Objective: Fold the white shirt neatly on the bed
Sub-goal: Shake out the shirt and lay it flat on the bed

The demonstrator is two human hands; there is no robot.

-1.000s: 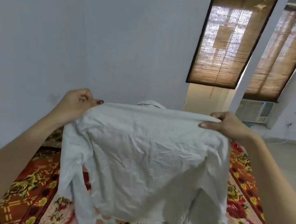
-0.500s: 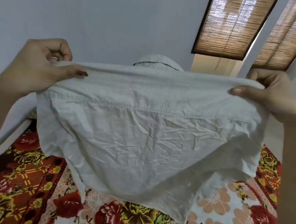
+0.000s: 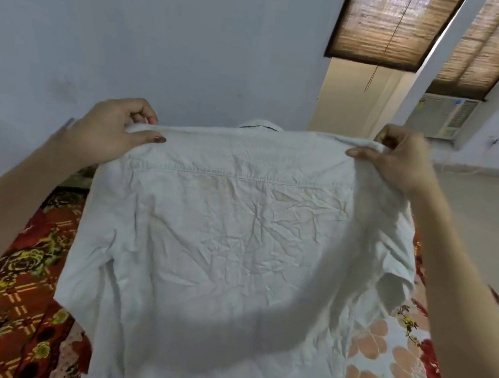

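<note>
Nearest, the lower part of the white shirt (image 3: pixel 233 250) hangs over the floral bed (image 3: pixel 14 300), back panel facing near, long axis running up and away; at the far shoulders, left hand (image 3: pixel 110 129) and right hand (image 3: pixel 401 161) each pinch a corner, roughly level

Both forearms are bare, the left hand (image 3: pixel 106 130) wears dark red polish on its thumbnail, and the right hand (image 3: pixel 404 161) has a paler-looking thumbnail.

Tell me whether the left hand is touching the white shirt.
Touching. The head view shows the left hand pinching the white shirt at its shoulder, thumb lying over the fabric.
</note>
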